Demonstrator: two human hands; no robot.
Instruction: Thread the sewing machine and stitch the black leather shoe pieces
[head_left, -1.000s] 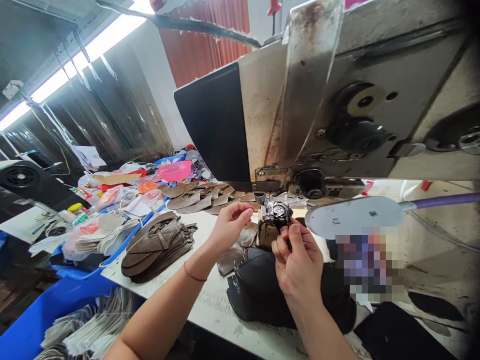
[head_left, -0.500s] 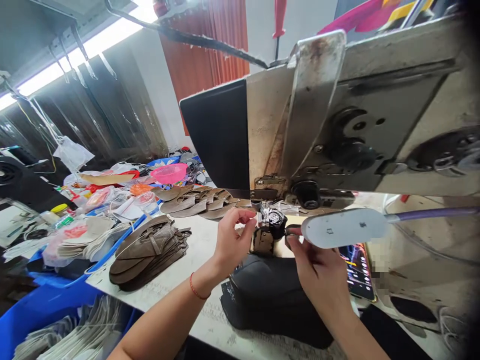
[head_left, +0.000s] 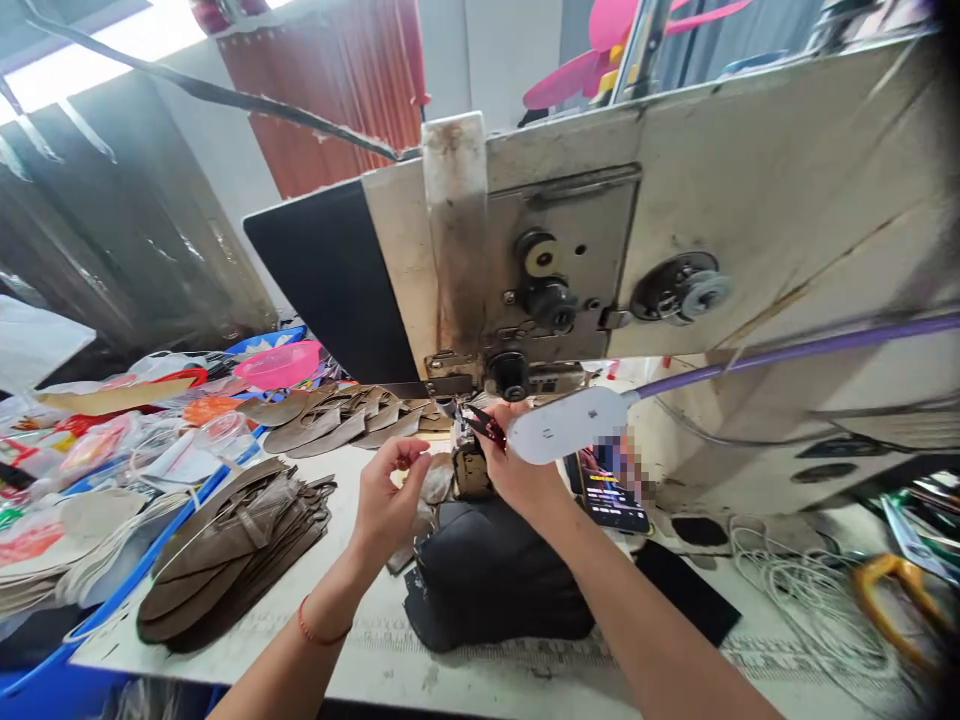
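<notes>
My left hand (head_left: 391,492), with a red string bracelet on its wrist, is closed in a pinch left of the sewing machine's post (head_left: 471,472); anything between its fingertips is too small to make out. At the needle area, my right hand (head_left: 525,480) grips dark, pointed thread snips (head_left: 486,426). Part of that hand is hidden behind a white lamp head (head_left: 570,425) on a purple flexible neck. Below both hands lies a stack of black pieces (head_left: 499,580) on the table. Above them hangs the sewing machine head (head_left: 525,260).
A pile of brown shoe pieces (head_left: 232,550) lies at left, with more brown pieces (head_left: 337,418) behind. A blue bin (head_left: 169,530) borders the table's left side. A lit phone (head_left: 611,490), coiled cord (head_left: 806,600) and yellow-handled scissors (head_left: 896,610) are at right.
My view has swung right. My right hand has moved up to the needle area with the snips. My left hand has drawn back leftward from the post, still pinched.
</notes>
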